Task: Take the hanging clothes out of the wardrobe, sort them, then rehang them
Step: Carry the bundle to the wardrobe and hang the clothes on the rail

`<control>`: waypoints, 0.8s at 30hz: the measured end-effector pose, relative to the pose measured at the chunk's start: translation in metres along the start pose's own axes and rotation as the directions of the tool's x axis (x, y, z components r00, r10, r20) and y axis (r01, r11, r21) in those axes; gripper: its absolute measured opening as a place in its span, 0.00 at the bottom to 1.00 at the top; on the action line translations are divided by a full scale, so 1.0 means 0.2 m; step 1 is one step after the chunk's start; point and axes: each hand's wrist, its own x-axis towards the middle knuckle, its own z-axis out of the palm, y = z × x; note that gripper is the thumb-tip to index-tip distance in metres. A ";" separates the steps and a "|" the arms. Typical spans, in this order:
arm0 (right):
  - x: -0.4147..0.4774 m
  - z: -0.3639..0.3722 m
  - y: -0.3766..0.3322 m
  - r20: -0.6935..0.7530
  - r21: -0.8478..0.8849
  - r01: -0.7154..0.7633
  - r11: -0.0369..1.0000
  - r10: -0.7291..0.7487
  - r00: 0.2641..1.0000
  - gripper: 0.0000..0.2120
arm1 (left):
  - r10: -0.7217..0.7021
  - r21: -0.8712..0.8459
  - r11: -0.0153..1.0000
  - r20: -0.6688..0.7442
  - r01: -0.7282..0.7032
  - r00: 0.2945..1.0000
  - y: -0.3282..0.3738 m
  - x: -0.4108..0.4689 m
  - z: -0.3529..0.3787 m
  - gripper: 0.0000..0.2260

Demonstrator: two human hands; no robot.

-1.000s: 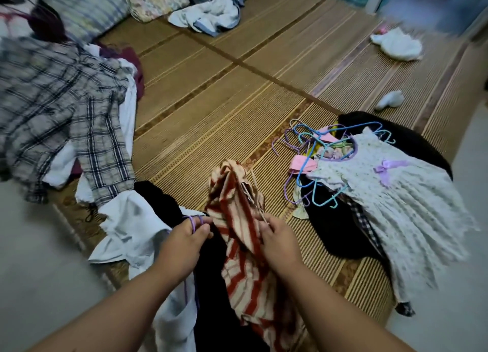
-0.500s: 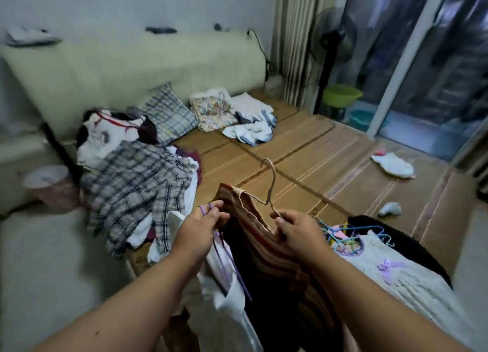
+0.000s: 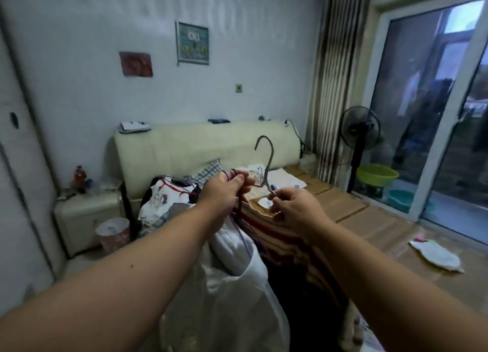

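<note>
Out front, left hand grips purple hangers; right hand pinches a half-hidden grey hanger.

The left hand and right hand are bare, as are both forearms; a small dark mole marks the left one.

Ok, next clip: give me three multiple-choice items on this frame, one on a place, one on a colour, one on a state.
1. Where does the green basin stand? A on the bed; B beside the standing fan, by the glass door; C on the nightstand.
2. What colours is the garment on the wire hanger? A plain blue; B red and cream stripes; C black.
3. What is the right hand doing? A lying flat; B pinching the wire hanger below its hook; C holding a pillow.
Key: 1 B, it sits at the fan's foot; 2 B, stripes show below the hand; 3 B, its fingers curl round the wire.
</note>
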 end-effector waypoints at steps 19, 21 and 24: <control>-0.31 -0.15 -0.64 0.256 0.021 0.379 0.925 -0.371 0.893 0.20 | 0.265 0.042 0.962 -0.361 -0.268 0.894 0.87 -0.32 0.08 0.06; -0.32 -0.12 -0.64 0.293 -0.263 0.439 0.859 -0.363 0.885 0.29 | 0.237 0.060 0.970 -0.416 -0.234 0.878 0.84 -0.31 0.02 0.05; -0.31 -0.06 -0.65 0.267 -0.422 0.474 0.773 -0.394 0.879 0.28 | 0.222 0.070 0.974 -0.455 -0.214 0.863 0.81 -0.31 -0.12 0.07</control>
